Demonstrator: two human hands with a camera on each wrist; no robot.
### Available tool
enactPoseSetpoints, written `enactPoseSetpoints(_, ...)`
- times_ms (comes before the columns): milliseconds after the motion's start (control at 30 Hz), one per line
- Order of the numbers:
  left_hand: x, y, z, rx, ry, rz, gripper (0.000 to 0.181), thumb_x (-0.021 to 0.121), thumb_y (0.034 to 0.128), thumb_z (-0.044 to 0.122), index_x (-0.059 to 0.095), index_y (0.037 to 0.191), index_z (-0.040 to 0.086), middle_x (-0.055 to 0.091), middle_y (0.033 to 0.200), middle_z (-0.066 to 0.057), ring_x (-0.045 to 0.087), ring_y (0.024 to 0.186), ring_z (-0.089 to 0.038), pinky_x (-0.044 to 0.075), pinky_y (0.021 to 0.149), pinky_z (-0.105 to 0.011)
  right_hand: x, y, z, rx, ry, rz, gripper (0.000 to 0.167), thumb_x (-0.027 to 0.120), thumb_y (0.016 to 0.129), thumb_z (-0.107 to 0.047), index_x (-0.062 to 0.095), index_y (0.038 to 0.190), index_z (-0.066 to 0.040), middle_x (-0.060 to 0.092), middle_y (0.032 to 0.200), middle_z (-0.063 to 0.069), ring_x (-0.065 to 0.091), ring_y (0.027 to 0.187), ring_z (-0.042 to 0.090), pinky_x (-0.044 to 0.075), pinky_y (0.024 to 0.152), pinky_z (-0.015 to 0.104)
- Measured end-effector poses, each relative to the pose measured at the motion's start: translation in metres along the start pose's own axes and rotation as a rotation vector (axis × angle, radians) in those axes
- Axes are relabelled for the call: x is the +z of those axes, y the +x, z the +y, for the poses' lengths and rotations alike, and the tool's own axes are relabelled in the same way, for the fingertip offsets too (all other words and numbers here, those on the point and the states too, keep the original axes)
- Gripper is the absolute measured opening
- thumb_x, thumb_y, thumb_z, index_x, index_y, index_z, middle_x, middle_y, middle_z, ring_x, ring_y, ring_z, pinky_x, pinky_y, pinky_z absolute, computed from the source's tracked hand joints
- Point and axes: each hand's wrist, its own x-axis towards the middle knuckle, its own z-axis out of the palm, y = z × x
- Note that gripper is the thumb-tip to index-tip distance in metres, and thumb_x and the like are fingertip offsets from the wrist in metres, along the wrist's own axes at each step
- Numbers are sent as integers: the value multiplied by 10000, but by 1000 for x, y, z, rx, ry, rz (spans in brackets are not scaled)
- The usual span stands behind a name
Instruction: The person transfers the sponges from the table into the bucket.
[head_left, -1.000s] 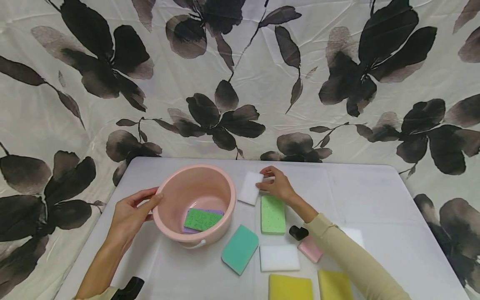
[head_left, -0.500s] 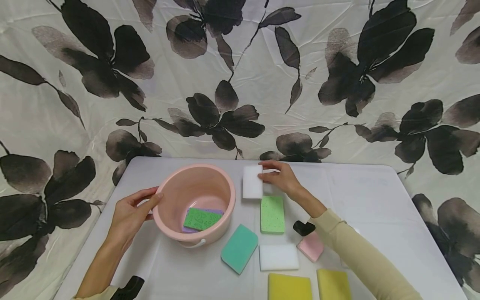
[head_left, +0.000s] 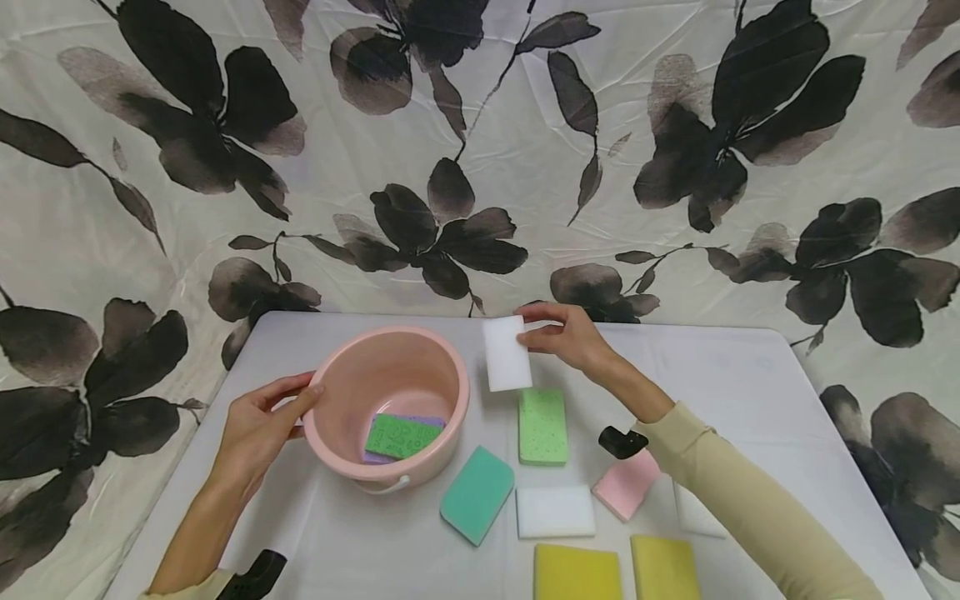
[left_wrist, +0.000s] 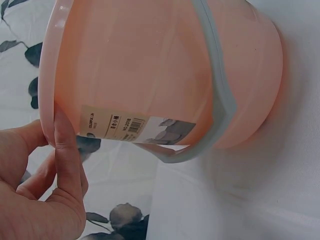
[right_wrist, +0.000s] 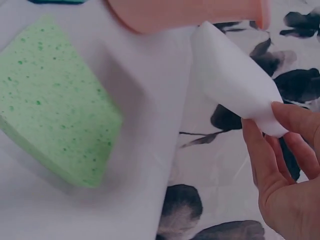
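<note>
A pink bucket (head_left: 442,442) stands on the left part of the table, a green sponge (head_left: 405,437) lying over a purple sponge (head_left: 375,457) inside it. My left hand (head_left: 258,425) pinches the bucket's rim on its left side; the left wrist view shows the thumb and fingers on either side of that rim. With its fingertips my right hand (head_left: 573,337) holds a white sponge (head_left: 508,354) by its right edge, raised off the table to the right of the bucket. Just below it a light green sponge (head_left: 543,427) lies flat on the table.
On the white table (head_left: 360,550) lie a teal sponge (head_left: 477,496), a white sponge (head_left: 555,512), a pink sponge (head_left: 626,485) and two yellow sponges (head_left: 577,573). Another white piece (head_left: 693,510) is partly behind the right sleeve. A floral cloth (head_left: 300,167) hangs behind.
My right hand has lifted the white sponge from the table and moved it slightly up and to the right. The left hand has stayed on the bucket rim.
</note>
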Motion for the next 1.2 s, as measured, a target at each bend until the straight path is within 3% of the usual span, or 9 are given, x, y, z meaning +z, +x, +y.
enactPoseSetpoints(267,0,1,3,-2,3,-7,604,695,984,412,587,1415,3,586,1356,-157,679,843,-18,603,726,-220,-4,-1,-26,-61,-21,-61,419,736,908,48,652,1318,48,640,1296,230,707,1042,221,602,889,378)
enactPoseSetpoints(667,0,0,4,-8,0,-9,598,706,978,408,598,1407,5,619,1277,-72,680,836,-21,603,720,-223,0,0,-63,-114,-75,-185,422,745,911,24,662,1324,13,661,1278,178,712,1039,207,600,895,382)
enactPoseSetpoints(900,1,0,4,-5,6,-11,595,696,984,407,593,1411,6,610,1307,-105,677,844,-16,603,725,-222,10,3,-79,-112,-74,-245,419,757,908,6,676,1320,-13,670,1251,143,713,1045,220,597,902,380)
enactPoseSetpoints(1200,0,0,3,-20,7,-12,605,696,982,416,589,1418,10,599,1325,-116,676,841,-15,602,722,-220,33,12,-96,-192,-102,-333,415,764,892,34,686,1299,11,697,1238,117,712,1043,226,598,869,372)
